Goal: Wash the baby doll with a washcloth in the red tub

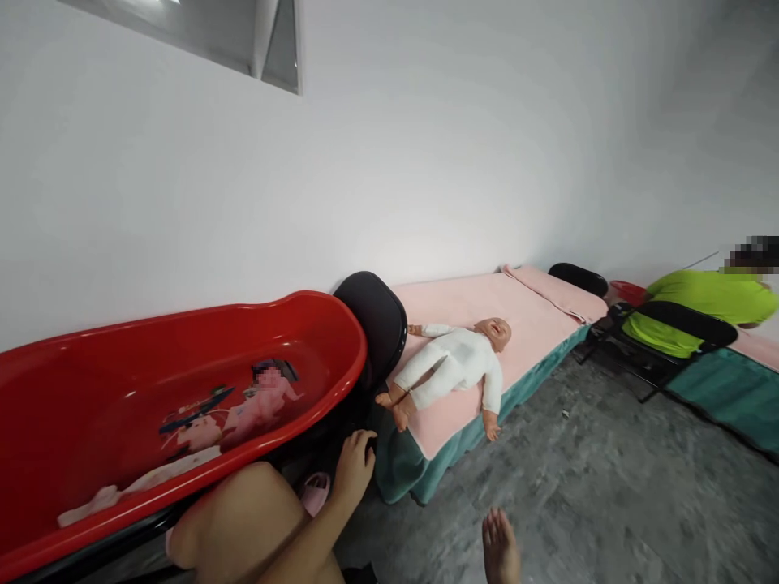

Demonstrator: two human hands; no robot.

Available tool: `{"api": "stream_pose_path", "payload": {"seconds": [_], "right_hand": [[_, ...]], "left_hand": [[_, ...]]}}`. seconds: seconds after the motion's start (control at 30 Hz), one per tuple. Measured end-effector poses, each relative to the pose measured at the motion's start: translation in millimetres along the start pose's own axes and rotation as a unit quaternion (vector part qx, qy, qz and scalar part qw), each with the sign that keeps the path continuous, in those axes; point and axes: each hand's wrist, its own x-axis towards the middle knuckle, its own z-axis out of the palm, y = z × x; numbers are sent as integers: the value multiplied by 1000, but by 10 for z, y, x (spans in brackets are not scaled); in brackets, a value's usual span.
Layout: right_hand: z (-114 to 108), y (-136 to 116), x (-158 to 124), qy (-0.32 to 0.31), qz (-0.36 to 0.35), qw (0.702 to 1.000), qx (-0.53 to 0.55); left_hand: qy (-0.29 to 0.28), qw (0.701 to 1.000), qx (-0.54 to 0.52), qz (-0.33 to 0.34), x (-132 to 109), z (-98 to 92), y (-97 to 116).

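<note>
The left hand curls loosely, holding nothing, just under the near rim of the red plastic baby tub; the right hand is out of view. One white-suited baby doll lies on its back on the pink padded mat to the right (nothing grasped so far). Reaching it would likely mean leaning right. One tub, one doll, two black chairs.

Left hand beside red tub
</note>
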Motion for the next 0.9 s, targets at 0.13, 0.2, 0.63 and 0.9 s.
{"api": "stream_pose_path", "payload": {"seconds": [0.13, 0.2, 0.63, 0.9], "right_hand": [[497, -588, 761, 39, -45, 995, 83], [820, -957, 940, -17, -87, 991, 102], [2471, -1786, 1521, -106, -1, 980, -167], [2707, -1711, 1610, -206, 26, 962, -176]], "left_hand": [[195, 965, -34, 171, 20, -39, 70], [250, 943, -25, 219, 80, -102, 247], [155, 957, 105, 222, 931, 92, 975], [12, 992, 85, 90, 1196, 6, 1151]]}}
